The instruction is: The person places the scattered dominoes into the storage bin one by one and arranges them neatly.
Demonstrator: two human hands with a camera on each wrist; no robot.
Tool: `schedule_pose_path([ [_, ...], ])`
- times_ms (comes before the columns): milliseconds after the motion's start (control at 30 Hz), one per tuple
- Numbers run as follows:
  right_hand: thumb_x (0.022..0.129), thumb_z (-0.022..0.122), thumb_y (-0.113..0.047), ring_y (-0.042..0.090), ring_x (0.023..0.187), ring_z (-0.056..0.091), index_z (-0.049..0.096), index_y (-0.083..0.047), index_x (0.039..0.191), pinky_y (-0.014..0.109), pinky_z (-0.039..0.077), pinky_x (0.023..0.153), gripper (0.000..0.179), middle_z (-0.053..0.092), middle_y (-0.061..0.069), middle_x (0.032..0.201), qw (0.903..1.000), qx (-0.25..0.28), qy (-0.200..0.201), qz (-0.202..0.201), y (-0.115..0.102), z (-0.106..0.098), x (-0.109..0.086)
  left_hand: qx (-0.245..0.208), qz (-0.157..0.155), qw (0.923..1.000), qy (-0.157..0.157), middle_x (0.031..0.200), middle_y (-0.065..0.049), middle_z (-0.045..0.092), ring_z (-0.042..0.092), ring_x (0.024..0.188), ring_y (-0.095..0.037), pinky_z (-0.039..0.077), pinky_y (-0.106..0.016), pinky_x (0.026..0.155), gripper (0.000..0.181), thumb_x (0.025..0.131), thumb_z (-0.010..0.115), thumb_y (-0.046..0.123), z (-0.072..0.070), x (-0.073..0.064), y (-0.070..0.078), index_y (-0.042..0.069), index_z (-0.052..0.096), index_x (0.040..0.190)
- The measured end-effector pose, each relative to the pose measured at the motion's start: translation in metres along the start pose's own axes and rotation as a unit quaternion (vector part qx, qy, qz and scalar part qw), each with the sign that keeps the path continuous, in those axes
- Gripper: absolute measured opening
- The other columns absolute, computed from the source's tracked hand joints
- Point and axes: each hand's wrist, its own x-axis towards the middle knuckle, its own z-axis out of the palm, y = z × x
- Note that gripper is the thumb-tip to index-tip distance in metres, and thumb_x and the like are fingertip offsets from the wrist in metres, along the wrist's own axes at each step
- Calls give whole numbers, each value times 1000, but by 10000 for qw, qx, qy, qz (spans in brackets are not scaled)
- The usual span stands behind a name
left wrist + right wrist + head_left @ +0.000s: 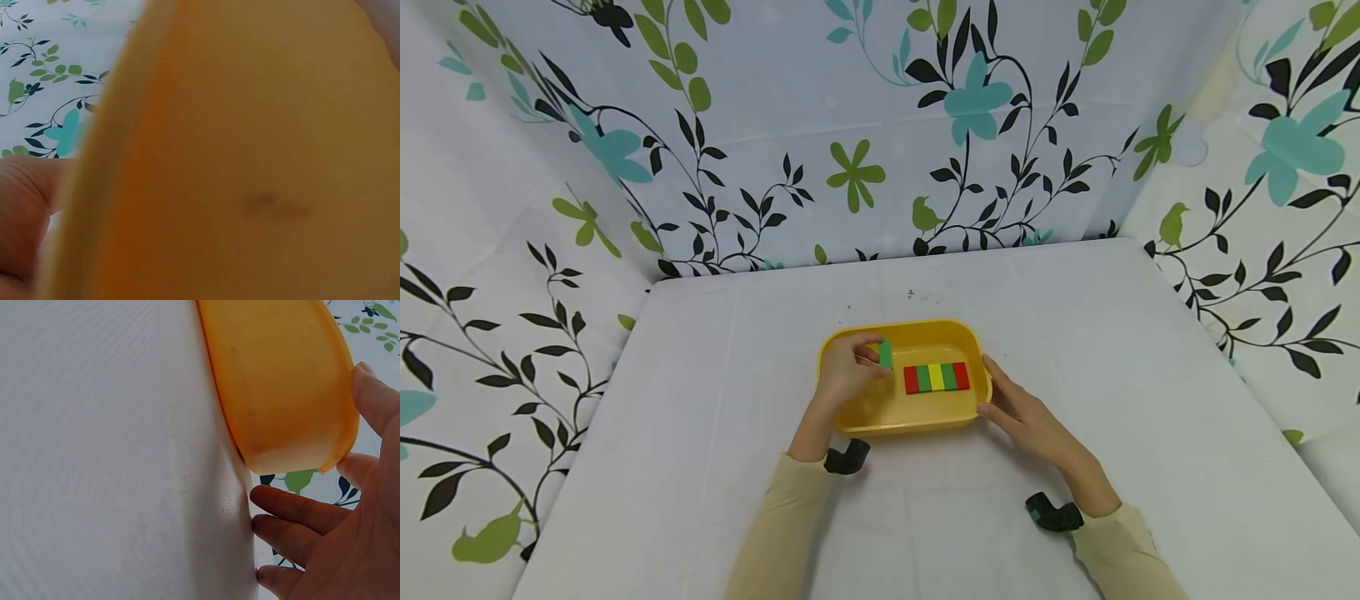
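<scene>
A yellow plastic tray [880,410] sits on the white table. My left hand [844,371] reaches over its left side and pinches a green block [886,354] between thumb and fingers. Right of that block, inside the tray, a row of blocks [936,377] lies side by side in red, green, yellow, green and red. At the tray's right end my right hand [1030,423] rests against the rim, thumb and index finger touching it. The right wrist view shows the other fingers [300,509] fairly straight and spread. In the left wrist view the tray wall hides the pinched block.
The table [737,392] has a white cloth on it. A patterned leaf-and-flower curtain [850,100] hangs behind and at both sides. Each wrist wears a small black camera, the left one [847,457] close to the tray's front rim.
</scene>
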Motion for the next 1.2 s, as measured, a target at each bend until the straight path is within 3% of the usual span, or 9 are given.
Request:
schedule_pose_path([
  [133, 98, 56, -40, 40, 147, 24, 11, -28, 158, 62, 26, 111, 76, 19, 13, 162, 10000, 0, -11, -25, 0, -1, 0, 335, -152, 9993, -53, 89, -10, 65, 58, 74, -20, 49, -25, 68, 47, 77, 81, 5, 7, 3, -3, 10, 68, 121],
  [700, 98, 56, -37, 40, 146, 24, 12, -26, 158, 61, 27, 111, 76, 20, 13, 162, 9999, -19, 16, -108, 0, 0, 0, 817, -559, 9946, -296, 85, -9, 61, 51, 76, -21, 43, -23, 61, 45, 74, 79, -4, 32, 8, -9, 6, 69, 117],
  [1100, 99, 55, -37, 39, 148, 21, 10, -28, 158, 61, 24, 113, 75, 17, 12, 163, 9999, 125, -70, -68, 1, 0, 0, 966, -410, 9936, -410, 66, -2, 48, 43, 63, -17, 35, -24, 54, 48, 73, 79, -5, 35, 8, -13, 2, 67, 118],
  [1200, 99, 55, -37, 38, 148, 20, 10, -28, 158, 60, 23, 114, 75, 16, 11, 163, 9997, 205, -103, -54, 1, -1, 0, 1030, -420, 9929, -419, 65, -2, 47, 44, 65, -18, 35, -24, 55, 48, 73, 79, -4, 35, 7, -14, 2, 67, 120],
])
